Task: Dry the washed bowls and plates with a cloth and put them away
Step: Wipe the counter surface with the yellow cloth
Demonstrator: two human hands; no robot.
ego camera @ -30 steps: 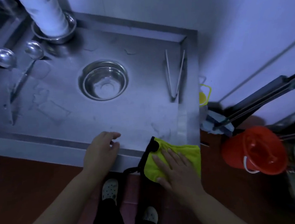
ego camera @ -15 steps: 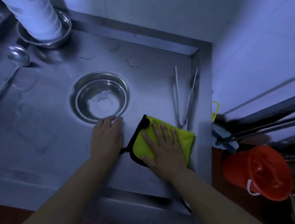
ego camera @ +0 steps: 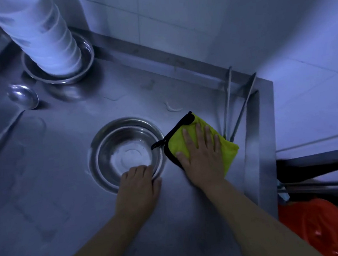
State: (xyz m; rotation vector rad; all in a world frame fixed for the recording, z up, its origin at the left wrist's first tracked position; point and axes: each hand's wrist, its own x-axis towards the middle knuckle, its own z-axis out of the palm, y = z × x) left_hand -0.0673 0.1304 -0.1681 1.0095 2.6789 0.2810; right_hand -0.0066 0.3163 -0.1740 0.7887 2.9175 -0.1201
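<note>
So the left hand (ego camera: 137, 188) is gripping the near rim of a steel bowl (ego camera: 126, 152) sitting on the steel table (ego camera: 46, 179), fingers curling over the edge. The right hand (ego camera: 202, 152) is lying flat with straight, spread fingers, pressing on a yellow cloth (ego camera: 204, 143) with black trim, just beside the bowl. Tongs (ego camera: 235, 109) are leaning in the far right corner. A tall stack of white bowls (ego camera: 37, 35) is standing in another steel dish (ego camera: 85, 59) at the back, and a ladle (ego camera: 23, 98) is lying to the left.
</note>
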